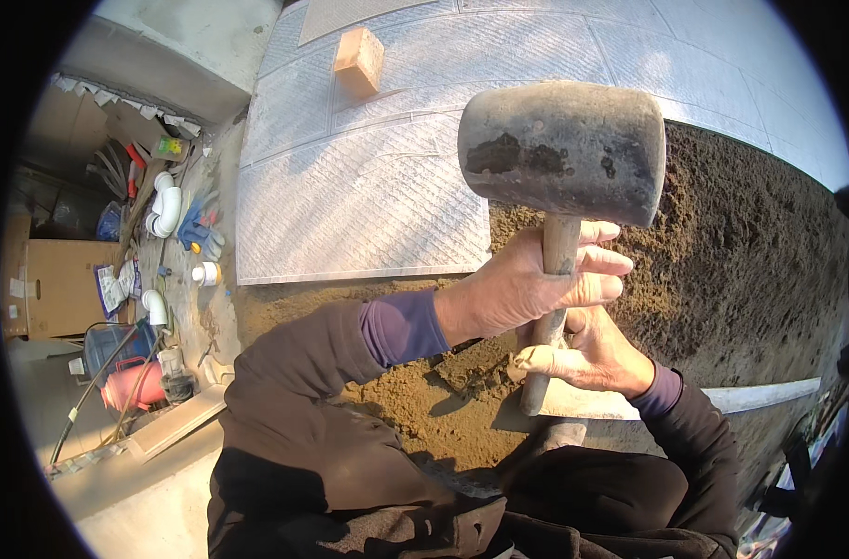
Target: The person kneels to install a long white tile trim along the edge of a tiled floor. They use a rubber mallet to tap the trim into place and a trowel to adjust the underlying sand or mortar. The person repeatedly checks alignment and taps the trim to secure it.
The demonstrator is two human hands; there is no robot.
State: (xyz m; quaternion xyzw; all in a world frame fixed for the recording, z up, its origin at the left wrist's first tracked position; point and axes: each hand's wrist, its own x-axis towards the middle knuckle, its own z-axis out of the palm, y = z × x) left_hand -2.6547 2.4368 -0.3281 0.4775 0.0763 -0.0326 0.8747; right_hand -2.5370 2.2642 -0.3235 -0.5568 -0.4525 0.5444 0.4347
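Note:
A large black rubber mallet is held upright, its scuffed head above both hands. My left hand is around the upper wooden handle, just below the head, fingers curled loosely past it. My right hand grips the lower handle; its thumb has a pale wrap. Beneath them lie damp sand and a long pale straight bar, partly hidden by my hands. Ahead, large grey textured slabs lie beside rough, dark mortar or sand.
A tan block rests on the slabs. Along the left wall are white pipe elbows, blue gloves, a small white container, a cardboard box, a pink container, cords and boards. My knees occupy the lower middle.

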